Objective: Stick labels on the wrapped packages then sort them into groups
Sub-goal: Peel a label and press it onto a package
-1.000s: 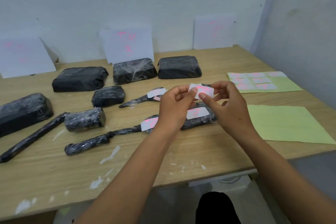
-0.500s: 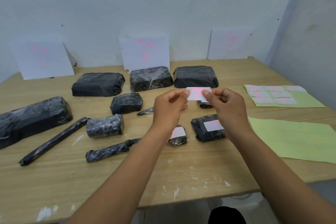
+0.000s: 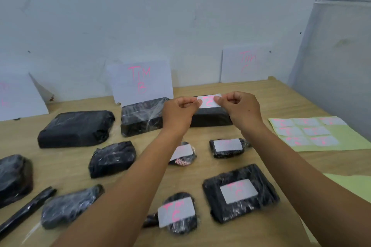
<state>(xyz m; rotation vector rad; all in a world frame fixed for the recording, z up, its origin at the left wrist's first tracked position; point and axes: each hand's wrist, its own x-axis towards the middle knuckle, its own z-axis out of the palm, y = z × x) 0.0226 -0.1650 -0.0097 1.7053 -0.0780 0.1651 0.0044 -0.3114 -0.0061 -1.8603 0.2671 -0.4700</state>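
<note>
Nearest me on the worktop (image 3: 192,178) lie a round wrapped package (image 3: 180,228) with a white label across its top and, just to its right, a flat square package (image 3: 241,211) that also carries a label with pink writing. Left of those sit an unlabelled lumpy package (image 3: 68,205) and a long thin wrapped stick (image 3: 26,209). Farther out is a small labelled bundle (image 3: 188,158), partly hidden by my left forearm, with another labelled package (image 3: 226,154) to its right and a bare black package (image 3: 112,158) to its left. On my right a green backing sheet (image 3: 357,140) holds rows of white labels, and a second green sheet (image 3: 357,184) lies nearer me. Beyond, three black blocks sit in a row near the wall: the left block (image 3: 75,128), the middle block (image 3: 140,116) and the right block (image 3: 210,120). Over the right block my left hand (image 3: 178,110) and right hand (image 3: 239,108) hold one loose label (image 3: 208,102) flat between them, each pinching an end with thumb and curled fingers; I cannot tell whether it touches the wrap. White cards lean against the wall, the middle card (image 3: 140,80) reading "TIM B".
</note>
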